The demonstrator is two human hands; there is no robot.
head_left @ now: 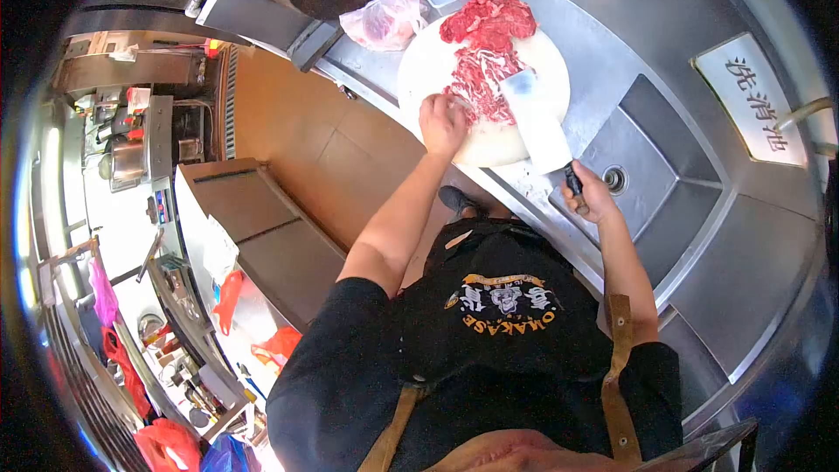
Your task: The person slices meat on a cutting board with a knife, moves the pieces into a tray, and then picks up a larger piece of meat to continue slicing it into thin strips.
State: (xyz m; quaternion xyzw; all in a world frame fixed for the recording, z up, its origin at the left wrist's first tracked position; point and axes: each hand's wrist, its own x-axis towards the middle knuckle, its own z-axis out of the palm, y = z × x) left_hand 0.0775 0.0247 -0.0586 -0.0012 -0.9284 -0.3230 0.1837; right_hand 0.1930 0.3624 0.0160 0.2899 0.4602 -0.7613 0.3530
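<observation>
left hand [443, 122] curled on sliced meat [479, 83] on white board [426, 61], grip unclear | right hand [594, 197] grip clenched on cleaver [537, 122] handle, blade by the meat | risk: slick meat shifts, edge nicks the left knuckles

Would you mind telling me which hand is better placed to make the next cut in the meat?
The right, I'd judge. The right hand grips the cleaver by its handle, its blade over the meat on the white board. The left hand holds no tool and rests on the slices' edge.
</observation>
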